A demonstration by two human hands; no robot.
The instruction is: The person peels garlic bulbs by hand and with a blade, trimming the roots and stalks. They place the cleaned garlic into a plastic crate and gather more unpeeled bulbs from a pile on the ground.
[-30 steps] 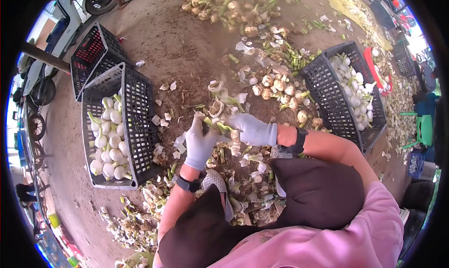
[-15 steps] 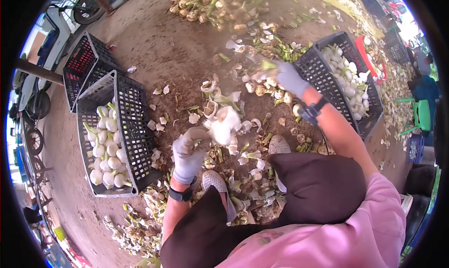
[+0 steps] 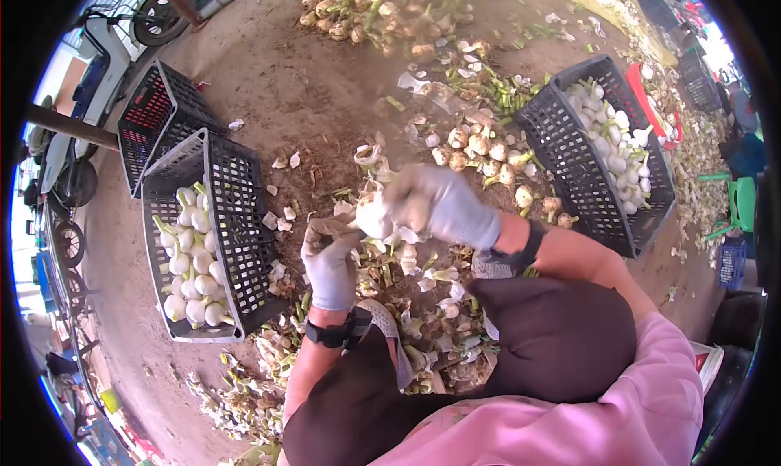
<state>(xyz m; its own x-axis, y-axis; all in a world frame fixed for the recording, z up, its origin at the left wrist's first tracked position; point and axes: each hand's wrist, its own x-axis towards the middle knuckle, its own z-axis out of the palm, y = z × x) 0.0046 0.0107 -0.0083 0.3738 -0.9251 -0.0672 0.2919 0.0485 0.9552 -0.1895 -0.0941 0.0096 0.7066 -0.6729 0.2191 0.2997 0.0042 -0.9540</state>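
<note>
Head view: a person's two gloved hands are seen from above, brought close together over bare earth [image 3: 325,84] littered with peelings [image 3: 431,303]. The left hand [image 3: 329,259] is curled shut, and a white bulb [image 3: 374,218] is pinched at its fingertips, just above and to the right of the glove. The right hand [image 3: 443,204] is blurred; it is held just beside the white bulb with the fingers bent inward, but whether anything is gripped in it cannot be told. A dark strap is worn on each wrist. To the left of the hands, a dark mesh crate [image 3: 240,214] is set at a tilt, and peeled white bulbs with green stubs are heaped in its lower part. Behind it, a second, empty crate [image 3: 150,120] is leaned against it. To the right, well apart from the hands, another crate [image 3: 561,153] is filled with peeled bulbs. Between that crate and the hands, a loose cluster of brown unpeeled bulbs [image 3: 480,150] is spread on the ground, and a larger heap [image 3: 366,6] is seen at the top edge. Dark trousers and a pink sleeve are visible below.
</note>
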